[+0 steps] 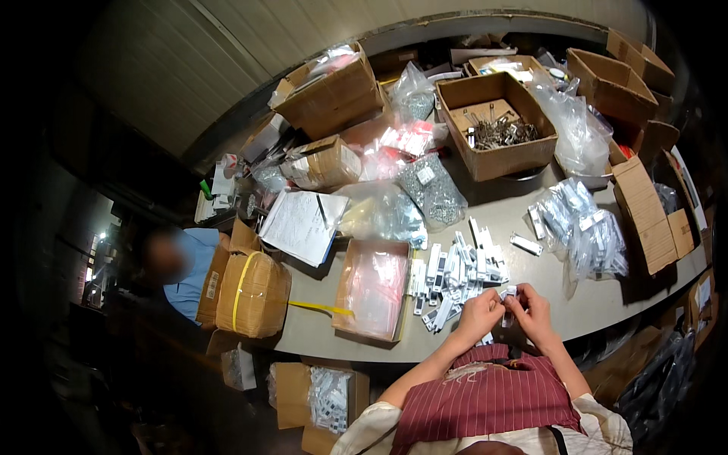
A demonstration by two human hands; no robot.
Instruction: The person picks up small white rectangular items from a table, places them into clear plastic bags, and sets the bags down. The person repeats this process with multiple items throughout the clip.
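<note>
- My left hand (479, 315) and right hand (531, 312) are drawn together just above the near edge of the grey worktable (531, 212), both pinching one small white plastic part (508, 297) between the fingertips. I cannot tell how firm either grip is, since the fingers cover most of the piece.
- The part sits right over the table's edge and my maroon striped apron (485, 394). If a fingertip slips, I judge it could drop into my lap or to the floor instead of back onto the table.
- The loose heap of small white and grey plastic parts (455, 277) lies touching my left knuckles. A careless sweep of that wrist could scatter pieces or push some off the edge.
- The flat tray of pink-tinted clear plastic bags (373, 288) sits just beside the heap. Stray parts could slide under it and be missed.
- The pile of clear bags filled with white parts (580, 224) rests near my right hand. A wide elbow could nudge it toward the open brown cardboard cartons (648, 212) at the table's right rim.
- The fisheye bends the edge, so I may misjudge how close the part is to the drop.
</note>
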